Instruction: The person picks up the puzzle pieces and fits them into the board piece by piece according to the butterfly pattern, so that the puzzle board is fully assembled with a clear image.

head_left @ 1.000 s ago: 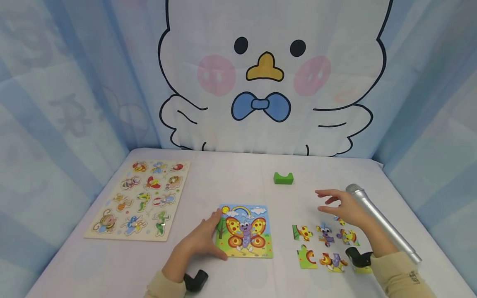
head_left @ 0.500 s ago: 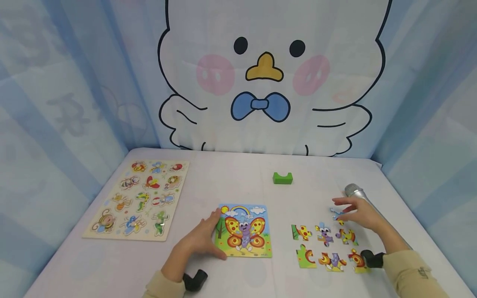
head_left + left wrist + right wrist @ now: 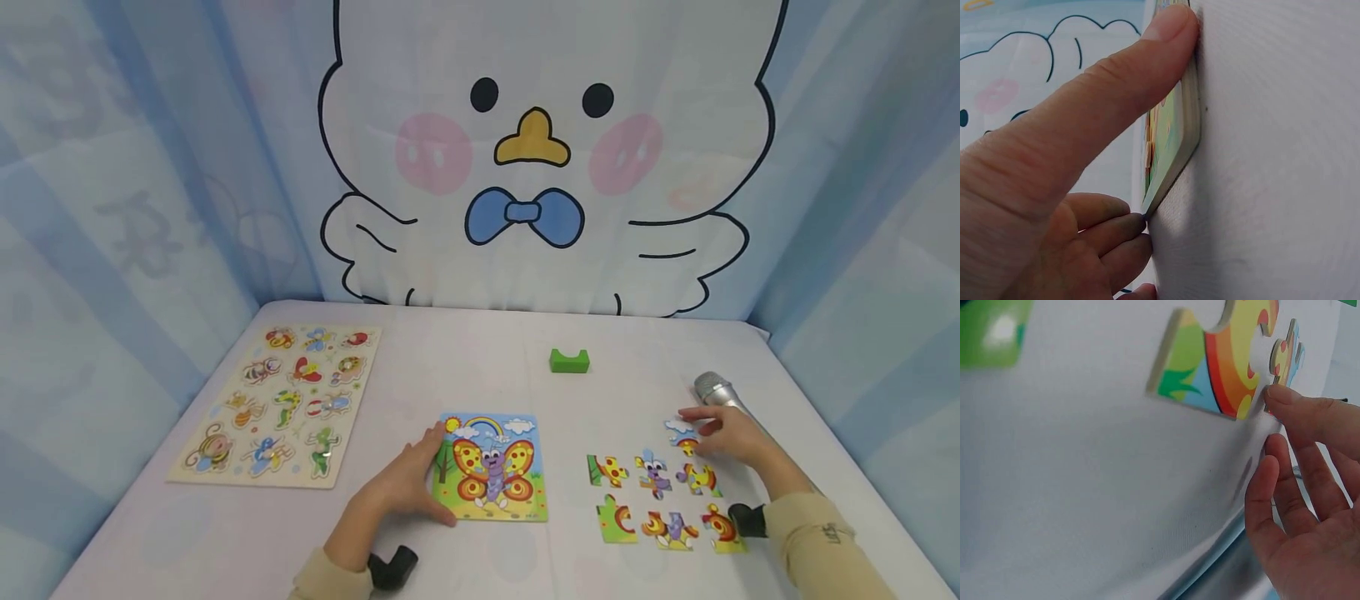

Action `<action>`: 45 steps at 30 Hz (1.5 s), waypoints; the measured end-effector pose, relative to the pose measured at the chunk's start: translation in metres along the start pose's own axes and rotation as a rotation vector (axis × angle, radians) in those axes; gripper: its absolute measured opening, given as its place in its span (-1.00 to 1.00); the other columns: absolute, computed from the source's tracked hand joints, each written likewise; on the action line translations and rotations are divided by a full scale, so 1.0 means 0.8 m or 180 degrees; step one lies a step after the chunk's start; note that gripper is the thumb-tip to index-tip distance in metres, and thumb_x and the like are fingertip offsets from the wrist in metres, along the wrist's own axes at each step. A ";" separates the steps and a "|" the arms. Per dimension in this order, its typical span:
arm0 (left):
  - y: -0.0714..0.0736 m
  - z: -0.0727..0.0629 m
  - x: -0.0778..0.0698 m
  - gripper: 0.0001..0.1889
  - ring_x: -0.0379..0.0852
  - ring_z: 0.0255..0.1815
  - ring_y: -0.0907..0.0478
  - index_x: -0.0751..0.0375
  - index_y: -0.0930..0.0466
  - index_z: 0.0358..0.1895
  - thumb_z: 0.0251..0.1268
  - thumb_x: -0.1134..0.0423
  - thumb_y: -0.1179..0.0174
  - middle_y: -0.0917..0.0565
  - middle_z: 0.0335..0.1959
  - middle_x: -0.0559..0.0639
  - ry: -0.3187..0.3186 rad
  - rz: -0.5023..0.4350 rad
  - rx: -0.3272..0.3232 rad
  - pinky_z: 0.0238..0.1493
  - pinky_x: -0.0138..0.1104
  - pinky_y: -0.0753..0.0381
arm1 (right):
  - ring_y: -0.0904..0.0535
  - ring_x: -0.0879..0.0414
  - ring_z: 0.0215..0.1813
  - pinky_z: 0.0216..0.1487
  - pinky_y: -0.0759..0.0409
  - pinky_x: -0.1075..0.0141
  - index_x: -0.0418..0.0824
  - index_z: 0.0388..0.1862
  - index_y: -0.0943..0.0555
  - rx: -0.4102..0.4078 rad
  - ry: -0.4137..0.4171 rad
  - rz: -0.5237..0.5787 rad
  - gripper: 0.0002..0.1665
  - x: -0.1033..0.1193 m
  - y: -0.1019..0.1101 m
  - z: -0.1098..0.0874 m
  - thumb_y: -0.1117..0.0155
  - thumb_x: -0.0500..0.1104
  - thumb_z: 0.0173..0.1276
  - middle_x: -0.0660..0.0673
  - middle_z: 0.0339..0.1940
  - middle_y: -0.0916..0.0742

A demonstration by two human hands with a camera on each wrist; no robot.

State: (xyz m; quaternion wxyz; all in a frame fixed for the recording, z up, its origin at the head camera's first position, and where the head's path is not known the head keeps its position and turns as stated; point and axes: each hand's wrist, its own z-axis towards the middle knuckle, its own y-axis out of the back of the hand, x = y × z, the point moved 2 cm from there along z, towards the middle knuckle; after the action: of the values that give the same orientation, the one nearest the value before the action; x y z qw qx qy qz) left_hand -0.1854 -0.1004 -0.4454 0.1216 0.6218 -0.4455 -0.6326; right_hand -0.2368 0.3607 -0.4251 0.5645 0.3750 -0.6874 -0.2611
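1. Left hand point(image 3: 405, 487): it rests at the left edge of the butterfly puzzle board point(image 3: 495, 467), which lies flat on the table point(image 3: 480, 367) near the front centre. In the left wrist view the thumb point(image 3: 1116, 81) presses along the board's edge and the curled fingers point(image 3: 1116, 231) touch its lower corner.
2. Right hand point(image 3: 731, 435): relaxed, slightly spread fingers point(image 3: 1297, 419) touch the top-right puzzle piece point(image 3: 681, 433). No pinch is visible.
3. Loose pieces point(image 3: 663, 492): several lie in rows to the right of the board, apart from one another.
4. Surroundings: a silver microphone point(image 3: 716, 390) lies just behind the right hand; a green block point(image 3: 569, 360) sits further back, well apart from both hands; an insect peg board point(image 3: 281, 404) lies at the far left.
5. Hidden parts: the right hand and sleeve point(image 3: 813, 542) cover most of the microphone's shaft. A black wrist mount hides part of the nearest piece point(image 3: 723, 529).
6. Setting: the table carries a white cloth; a curtain point(image 3: 540, 158) printed with a cartoon chick hangs behind, with pale blue drapes at both sides.
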 end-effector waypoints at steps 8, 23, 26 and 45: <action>0.001 0.000 0.000 0.30 0.15 0.42 0.08 0.40 0.12 0.41 -0.46 0.03 -0.56 0.00 0.41 0.30 -0.0010 0.0013 -0.0003 0.39 0.02 0.12 | -0.44 -0.04 -0.22 -0.33 -0.53 0.26 -0.39 0.04 -0.53 -0.0137 0.0089 -0.0071 -0.43 0.001 -0.004 0.002 -0.39 -0.37 -0.05 -0.33 -0.10 -0.57; 0.000 0.000 0.001 0.30 0.16 0.42 0.08 0.39 0.12 0.41 -0.47 0.02 -0.56 0.01 0.41 0.29 0.0035 -0.0011 0.0031 0.39 0.02 0.13 | -0.44 -0.02 -0.29 -0.39 -0.49 0.26 -0.42 -0.04 -0.56 -0.0163 0.0079 -0.0261 -0.46 0.013 -0.007 0.005 -0.44 -0.28 -0.06 -0.22 -0.29 -0.57; 0.000 0.000 0.001 0.30 0.16 0.42 0.09 0.40 0.12 0.40 -0.47 0.02 -0.56 0.01 0.41 0.29 0.0005 -0.0011 0.0031 0.39 0.02 0.13 | -0.44 -0.02 -0.28 -0.37 -0.48 0.25 -0.40 -0.04 -0.56 -0.0167 0.0080 -0.0212 -0.46 0.020 -0.010 0.004 -0.45 -0.24 -0.05 -0.21 -0.29 -0.57; 0.000 -0.001 -0.002 0.30 0.17 0.42 0.08 0.41 0.11 0.40 -0.47 0.03 -0.56 0.00 0.41 0.30 0.0025 -0.0049 0.0015 0.39 0.03 0.13 | -0.47 0.01 -0.21 -0.32 -0.47 0.29 -0.26 -0.09 -0.63 0.0055 0.0876 -0.0176 -0.56 0.112 -0.051 0.014 -0.44 -0.26 -0.04 -0.11 -0.19 -0.64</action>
State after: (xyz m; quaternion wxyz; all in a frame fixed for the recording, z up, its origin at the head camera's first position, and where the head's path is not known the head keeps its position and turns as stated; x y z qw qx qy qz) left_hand -0.1844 -0.0993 -0.4443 0.1169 0.6280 -0.4417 -0.6300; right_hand -0.2456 0.2640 -0.4074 0.6427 0.4309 -0.5952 -0.2167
